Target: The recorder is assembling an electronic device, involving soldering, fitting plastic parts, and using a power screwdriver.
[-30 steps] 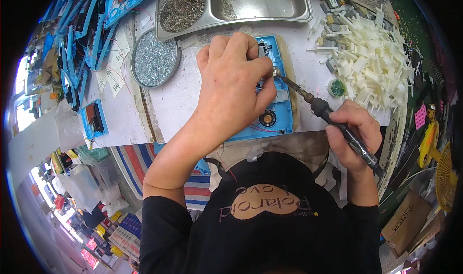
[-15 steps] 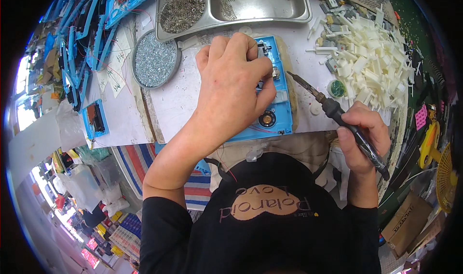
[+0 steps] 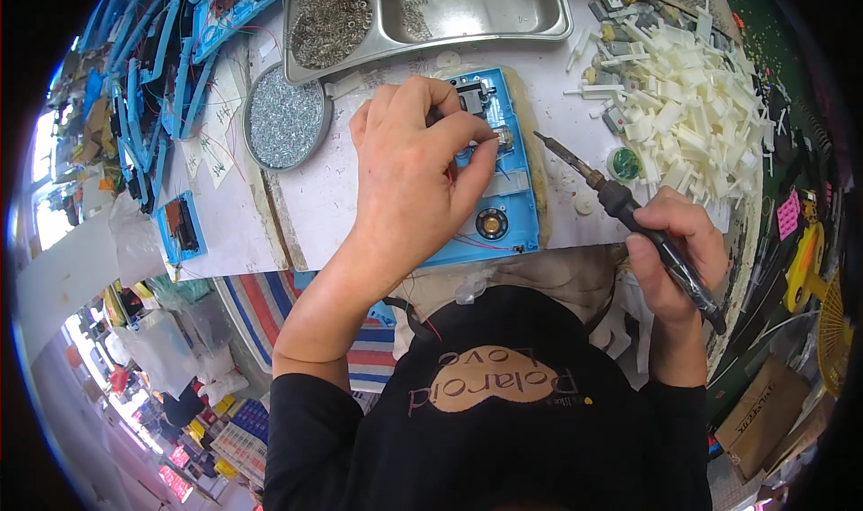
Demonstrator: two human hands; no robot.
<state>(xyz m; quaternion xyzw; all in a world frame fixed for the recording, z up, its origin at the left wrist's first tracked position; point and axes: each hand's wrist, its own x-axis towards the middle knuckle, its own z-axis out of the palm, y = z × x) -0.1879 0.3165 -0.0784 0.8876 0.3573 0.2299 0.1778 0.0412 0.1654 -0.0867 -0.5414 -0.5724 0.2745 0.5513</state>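
My right hand (image 3: 681,241) is wrapped round the dark handle of a soldering iron (image 3: 618,200), its tip angled up and left, just off the right side of a blue plastic housing (image 3: 515,180). Over that housing lies my left hand (image 3: 409,165), thumb and forefinger pinched together beside a small metal part (image 3: 505,139). What the pinch holds is too small to make out. A round black speaker (image 3: 493,224) with a brass-coloured centre sits in the housing's near end, with thin red wires beside it. My left hand hides the housing's left part.
A steel tray (image 3: 564,17) of small metal pieces stands behind, with a round dish (image 3: 288,120) of silvery bits to its left. White plastic parts (image 3: 692,106) are heaped at right, near a small green-filled container (image 3: 623,162). Blue housings with wires (image 3: 184,71) are piled left.
My left hand has shifted slightly left and down, and its fingers uncover more of the housing's far end. The right hand and soldering iron have hardly moved.
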